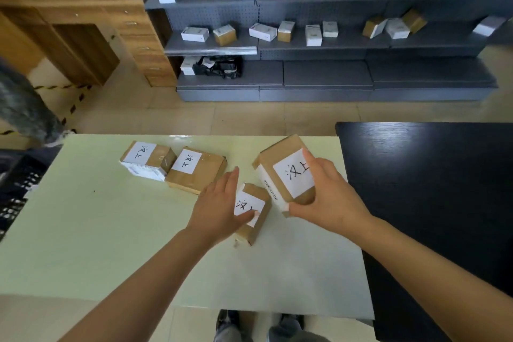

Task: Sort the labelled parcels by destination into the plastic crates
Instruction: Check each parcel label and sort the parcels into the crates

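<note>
Cardboard parcel (286,175) gripped tilted by rt hand (330,197); lt hand (219,203) flat.

Pale desk (111,230), four labelled brown parcels on it. Right hand (330,197) grips the big parcel (286,172), tilted, lifted at one end. Left hand (219,208) rests on the small parcel (254,211), thumb on its label. Two more parcels (172,166) touching, far left. Black crate (16,189) at left edge. Grey shelves (319,44) with boxes behind.
</note>
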Demonstrator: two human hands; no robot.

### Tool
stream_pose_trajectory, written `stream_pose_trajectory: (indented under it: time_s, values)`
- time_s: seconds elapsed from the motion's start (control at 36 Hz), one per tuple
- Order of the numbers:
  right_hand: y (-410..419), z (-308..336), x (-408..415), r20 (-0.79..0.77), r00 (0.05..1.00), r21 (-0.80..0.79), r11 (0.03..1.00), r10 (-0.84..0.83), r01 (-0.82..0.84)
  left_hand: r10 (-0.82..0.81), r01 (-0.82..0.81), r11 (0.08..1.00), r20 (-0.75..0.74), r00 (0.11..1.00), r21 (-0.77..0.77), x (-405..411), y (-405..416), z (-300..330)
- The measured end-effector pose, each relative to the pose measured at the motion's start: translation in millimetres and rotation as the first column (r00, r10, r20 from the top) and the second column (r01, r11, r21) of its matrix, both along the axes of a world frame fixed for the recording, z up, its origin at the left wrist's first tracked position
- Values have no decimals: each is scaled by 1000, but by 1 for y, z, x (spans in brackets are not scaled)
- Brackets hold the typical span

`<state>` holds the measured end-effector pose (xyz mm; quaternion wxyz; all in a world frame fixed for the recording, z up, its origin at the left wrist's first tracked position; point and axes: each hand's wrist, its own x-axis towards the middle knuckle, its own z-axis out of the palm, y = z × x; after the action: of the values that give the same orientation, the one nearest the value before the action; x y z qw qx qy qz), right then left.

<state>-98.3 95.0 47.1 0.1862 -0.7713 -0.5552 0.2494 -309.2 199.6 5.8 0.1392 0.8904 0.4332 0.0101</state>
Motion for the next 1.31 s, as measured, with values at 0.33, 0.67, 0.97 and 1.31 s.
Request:
stream_pose_trajectory:
  time_s: [0.33, 0.67, 0.97, 1.31]
  values:
    - [36, 79, -37, -210, 977, 229, 970, -29, 78, -34, 39, 999, 249, 968, -17, -20, 15, 78]
    - [72, 112, -79, -238, 971, 245, 969, 33, 27, -87, 55, 995, 450, 889, 83, -58, 55, 122]
    - [94, 145, -107, -270, 962, 392, 917, 36, 76, -175, 114, 981, 469, 866, 157, -99, 68, 139]
    - [97, 122, -170, -195, 980, 397, 911, -34, 111, -128, 122, 991, 541, 832, 47, -121, 67, 136]
